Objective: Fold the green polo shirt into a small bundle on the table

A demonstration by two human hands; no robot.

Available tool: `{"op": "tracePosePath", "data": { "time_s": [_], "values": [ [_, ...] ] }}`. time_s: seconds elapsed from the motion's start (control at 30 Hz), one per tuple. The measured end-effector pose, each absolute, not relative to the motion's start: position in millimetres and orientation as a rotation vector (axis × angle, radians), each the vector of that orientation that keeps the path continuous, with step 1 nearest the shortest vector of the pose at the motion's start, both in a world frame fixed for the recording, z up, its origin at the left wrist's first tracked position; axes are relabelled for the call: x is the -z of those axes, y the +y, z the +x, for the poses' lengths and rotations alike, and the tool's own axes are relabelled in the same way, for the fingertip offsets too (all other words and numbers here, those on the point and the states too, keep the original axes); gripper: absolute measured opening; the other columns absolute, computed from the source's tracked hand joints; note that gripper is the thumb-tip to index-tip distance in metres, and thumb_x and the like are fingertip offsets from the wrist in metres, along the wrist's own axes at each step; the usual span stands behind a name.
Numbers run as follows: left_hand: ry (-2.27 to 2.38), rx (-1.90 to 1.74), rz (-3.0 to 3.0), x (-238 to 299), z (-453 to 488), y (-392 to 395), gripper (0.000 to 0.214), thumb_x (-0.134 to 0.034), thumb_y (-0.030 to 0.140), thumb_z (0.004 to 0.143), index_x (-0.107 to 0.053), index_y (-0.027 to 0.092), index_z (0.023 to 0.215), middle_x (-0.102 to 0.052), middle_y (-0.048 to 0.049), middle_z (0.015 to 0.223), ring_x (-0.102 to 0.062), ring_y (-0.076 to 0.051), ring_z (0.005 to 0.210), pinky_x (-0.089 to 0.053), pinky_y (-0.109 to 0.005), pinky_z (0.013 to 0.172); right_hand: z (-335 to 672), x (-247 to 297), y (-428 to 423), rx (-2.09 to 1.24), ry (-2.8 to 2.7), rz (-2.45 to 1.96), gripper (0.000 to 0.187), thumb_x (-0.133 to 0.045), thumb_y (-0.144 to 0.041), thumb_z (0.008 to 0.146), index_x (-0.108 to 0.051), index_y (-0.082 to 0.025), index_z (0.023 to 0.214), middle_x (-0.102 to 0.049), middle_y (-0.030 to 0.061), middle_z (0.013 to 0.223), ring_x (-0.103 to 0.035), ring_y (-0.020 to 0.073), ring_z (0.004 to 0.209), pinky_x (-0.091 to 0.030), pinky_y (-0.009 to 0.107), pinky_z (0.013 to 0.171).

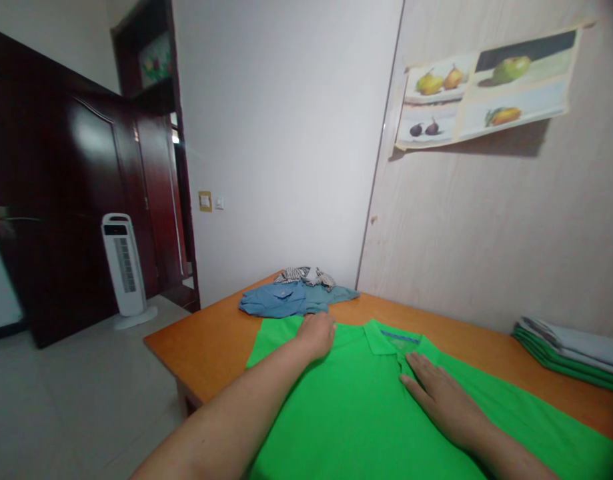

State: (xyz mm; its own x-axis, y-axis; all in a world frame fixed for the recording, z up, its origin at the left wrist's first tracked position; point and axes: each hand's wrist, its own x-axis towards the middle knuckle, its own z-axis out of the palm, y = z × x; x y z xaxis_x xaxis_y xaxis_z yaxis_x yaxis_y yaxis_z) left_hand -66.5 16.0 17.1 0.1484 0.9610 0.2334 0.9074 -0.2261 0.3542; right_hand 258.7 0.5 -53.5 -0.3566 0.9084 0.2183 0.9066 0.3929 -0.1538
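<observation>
A bright green polo shirt (346, 407) lies spread over the table, its collar toward the wall and its button placket facing up. My left hand (317, 335) is closed on the cloth at the shirt's left shoulder, fingers curled down; their tips are hidden. Flat on the shirt just beside the placket rests my right hand (439, 397), fingers stretched out and holding nothing. The shirt's lower part runs out of view, and my forearms cover some of it.
Behind the shirt, a crumpled blue garment (281, 298) and a striped cloth (306, 275) lie on the orange-brown table (206, 340). A folded stack of clothes (576, 353) sits at the right. A white tower heater (125, 267) stands on the floor by the dark door (51, 180).
</observation>
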Motion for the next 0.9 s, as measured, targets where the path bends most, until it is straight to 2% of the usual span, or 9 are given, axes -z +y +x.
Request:
{"op": "tracePosePath", "data": {
  "time_s": [0.07, 0.17, 0.23, 0.3, 0.43, 0.53, 0.63, 0.77, 0.9],
  "values": [
    [1.805, -0.542, 2.330, -7, -58, 18, 0.040, -0.044, 0.043, 0.097, -0.063, 0.021, 0.123, -0.058, -0.0149, 0.138, -0.045, -0.032, 0.135, -0.029, -0.048, 0.115, 258, 53, 1, -0.007, -2.391, -1.601, 0.077, -0.026, -0.070, 0.095, -0.040, -0.020, 0.153, -0.037, 0.0077, 0.157, -0.030, 0.0272, 0.147, -0.025, 0.049, 0.122],
    [1.790, -0.407, 2.347, 3, -58, 19, 0.057, -0.038, 0.056, 0.097, -0.050, 0.022, 0.142, -0.040, -0.0133, 0.157, -0.028, -0.032, 0.148, -0.021, -0.056, 0.118, 257, 51, 0, -0.016, -2.390, -1.608, 0.079, -0.025, -0.071, 0.095, -0.040, -0.021, 0.153, -0.037, 0.0075, 0.158, -0.030, 0.0271, 0.147, -0.024, 0.050, 0.122],
    [1.803, -0.323, 2.336, 6, -63, 21, 0.067, -0.033, 0.063, 0.096, -0.040, 0.023, 0.150, -0.028, -0.0122, 0.163, -0.018, -0.031, 0.152, -0.015, -0.058, 0.120, 255, 48, -3, -0.027, -2.385, -1.609, 0.079, -0.024, -0.072, 0.094, -0.040, -0.022, 0.153, -0.036, 0.0069, 0.158, -0.030, 0.0271, 0.147, -0.024, 0.050, 0.122],
    [1.805, -0.265, 2.327, 4, -68, 24, 0.072, -0.031, 0.066, 0.096, -0.036, 0.023, 0.153, -0.023, -0.0119, 0.164, -0.014, -0.030, 0.153, -0.012, -0.058, 0.121, 253, 44, -6, -0.040, -2.379, -1.617, 0.079, -0.024, -0.073, 0.094, -0.040, -0.022, 0.153, -0.036, 0.0066, 0.158, -0.030, 0.0270, 0.147, -0.024, 0.050, 0.122],
    [1.819, -0.218, 2.295, -7, -62, 30, 0.072, -0.036, 0.065, 0.094, -0.041, 0.019, 0.150, -0.027, -0.0155, 0.162, -0.017, -0.034, 0.152, -0.015, -0.061, 0.119, 250, 39, -10, -0.062, -2.375, -1.638, 0.081, -0.024, -0.073, 0.094, -0.040, -0.020, 0.153, -0.034, 0.0076, 0.159, -0.029, 0.0272, 0.148, -0.022, 0.050, 0.122],
    [1.852, -0.273, 2.305, -12, -45, 34, 0.065, -0.033, 0.058, 0.097, -0.045, 0.017, 0.147, -0.032, -0.0179, 0.160, -0.019, -0.036, 0.151, -0.015, -0.063, 0.118, 249, 37, -10, -0.069, -2.382, -1.635, 0.080, -0.024, -0.072, 0.095, -0.039, -0.020, 0.153, -0.035, 0.0079, 0.158, -0.028, 0.0270, 0.148, -0.022, 0.050, 0.122],
    [1.833, -0.305, 2.324, -9, -25, 36, 0.063, -0.027, 0.054, 0.100, -0.040, 0.019, 0.150, -0.028, -0.0153, 0.162, -0.019, -0.034, 0.151, -0.014, -0.063, 0.118, 249, 36, -9, -0.078, -2.398, -1.638, 0.082, -0.023, -0.073, 0.095, -0.039, -0.017, 0.154, -0.035, 0.0090, 0.159, -0.027, 0.0269, 0.149, -0.022, 0.050, 0.122],
    [1.804, -0.293, 2.322, 2, -10, 36, 0.065, -0.027, 0.060, 0.098, -0.038, 0.025, 0.152, -0.025, -0.0109, 0.164, -0.017, -0.035, 0.151, -0.012, -0.065, 0.118, 249, 35, -10, -0.092, -2.399, -1.654, 0.083, -0.023, -0.073, 0.095, -0.037, -0.018, 0.154, -0.032, 0.0088, 0.160, -0.025, 0.0269, 0.149, -0.021, 0.049, 0.122],
    [1.830, -0.278, 2.341, 7, -9, 34, 0.069, -0.024, 0.063, 0.098, -0.036, 0.024, 0.154, -0.023, -0.0108, 0.164, -0.014, -0.035, 0.152, -0.010, -0.065, 0.118, 247, 32, -12, -0.120, -2.394, -1.661, 0.081, -0.023, -0.071, 0.096, -0.036, -0.018, 0.155, -0.032, 0.0090, 0.160, -0.025, 0.0269, 0.150, -0.020, 0.048, 0.122]
  ]
}}
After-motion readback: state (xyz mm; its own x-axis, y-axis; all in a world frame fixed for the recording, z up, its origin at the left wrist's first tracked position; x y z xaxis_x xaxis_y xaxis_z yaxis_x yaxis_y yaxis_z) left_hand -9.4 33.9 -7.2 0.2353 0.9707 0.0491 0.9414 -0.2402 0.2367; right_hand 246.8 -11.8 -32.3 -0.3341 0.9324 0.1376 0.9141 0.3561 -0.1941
